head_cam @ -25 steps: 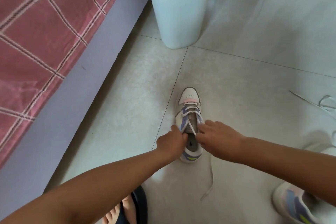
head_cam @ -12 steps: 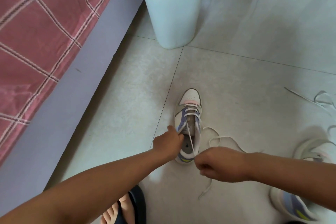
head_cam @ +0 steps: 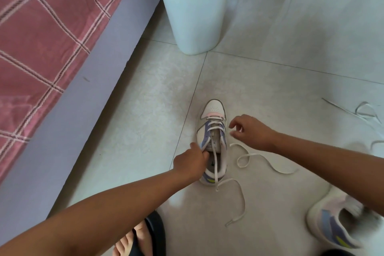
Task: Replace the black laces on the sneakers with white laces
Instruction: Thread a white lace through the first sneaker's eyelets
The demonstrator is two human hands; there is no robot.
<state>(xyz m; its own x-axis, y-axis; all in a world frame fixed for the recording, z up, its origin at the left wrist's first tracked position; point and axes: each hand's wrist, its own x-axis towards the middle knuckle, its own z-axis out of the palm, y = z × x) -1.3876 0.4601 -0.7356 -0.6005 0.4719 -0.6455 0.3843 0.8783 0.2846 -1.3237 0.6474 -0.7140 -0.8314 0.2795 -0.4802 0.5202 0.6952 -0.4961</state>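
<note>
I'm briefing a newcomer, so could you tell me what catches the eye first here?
The white sneaker at centre floor, half laced in white, with the left hand gripping its side. The right hand hovers beside it over a loose white lace. Behind stands a blue-lined bin.

- Left hand (head_cam: 192, 162) grips the sneaker (head_cam: 213, 143) collar; bare floor tile (head_cam: 141, 131) open on its outer side up to the bed frame (head_cam: 72, 114).
- Right hand (head_cam: 249, 131) hovers just beside the sneaker, holding nothing; loose white lace (head_cam: 255, 158) trails directly below it.
- Bin (head_cam: 195, 12) stands well beyond both hands.
- Second sneaker (head_cam: 332, 226) sits under the right forearm.
</note>
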